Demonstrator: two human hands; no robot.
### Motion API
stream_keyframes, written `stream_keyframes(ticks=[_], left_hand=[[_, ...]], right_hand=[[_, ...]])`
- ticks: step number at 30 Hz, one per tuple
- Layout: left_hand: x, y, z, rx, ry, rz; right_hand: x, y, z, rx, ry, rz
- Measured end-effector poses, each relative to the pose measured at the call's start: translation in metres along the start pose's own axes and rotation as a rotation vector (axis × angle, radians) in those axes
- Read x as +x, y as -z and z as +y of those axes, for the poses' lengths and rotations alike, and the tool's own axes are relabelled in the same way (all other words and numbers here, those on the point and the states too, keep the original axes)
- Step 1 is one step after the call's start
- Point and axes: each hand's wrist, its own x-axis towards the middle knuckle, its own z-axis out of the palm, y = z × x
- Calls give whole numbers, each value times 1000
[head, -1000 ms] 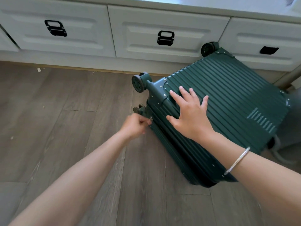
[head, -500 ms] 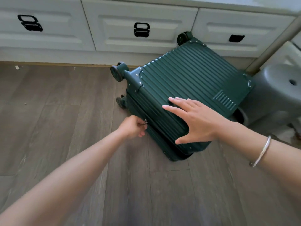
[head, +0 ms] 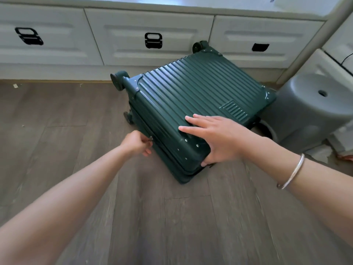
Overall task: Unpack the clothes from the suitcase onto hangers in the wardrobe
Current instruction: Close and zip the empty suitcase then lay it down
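On the wood floor (head: 57,131), left hand (head: 136,143) pinches a barely visible zip pull (head: 150,139) on the suitcase (head: 191,92); right hand (head: 221,140) rests flat.

Floor (head: 57,131) open L & front of suitcase (head: 191,92); stool (head: 309,111), drawers (head: 149,22) hem R/back.

A single wide-angle camera on the person's head gives the only view, facing forward and steeply down at the floor (head: 57,159). Both forearms enter from the bottom corners and reach the left hand (head: 136,144) and right hand (head: 221,142) near mid-frame, so the suitcase (head: 191,96) lies close, within arm's reach; the small zip pull (head: 150,139) at the left hand can be made out. Drawers (head: 149,22) span the top edge, bowed by the lens; a stool (head: 309,115) sits at the right edge.
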Motion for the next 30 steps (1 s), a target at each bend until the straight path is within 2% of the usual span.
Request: stream_keyframes(ticks=[8, 16, 19, 23, 26, 28, 30], left_hand=[[-37, 17, -55, 32, -32, -20], [-47, 48, -105, -44, 100, 90], [-45, 47, -104, -45, 113, 46], [-40, 13, -77, -79, 20, -32], [-33, -16, -62, -167, -18, -73], [-28, -28, -54, -199, 30, -97], [-23, -37, -44, -198, 54, -105]], right_hand=[[79, -4, -64, 108, -7, 300], [179, 0, -142, 155, -65, 408], [193, -10, -165, 193, -98, 461], [191, -13, -163, 285, -28, 427], [167, -5, -123, 436, 50, 424], [149, -6, -81, 499, -110, 555], [128, -11, -31, 474, -396, 600]])
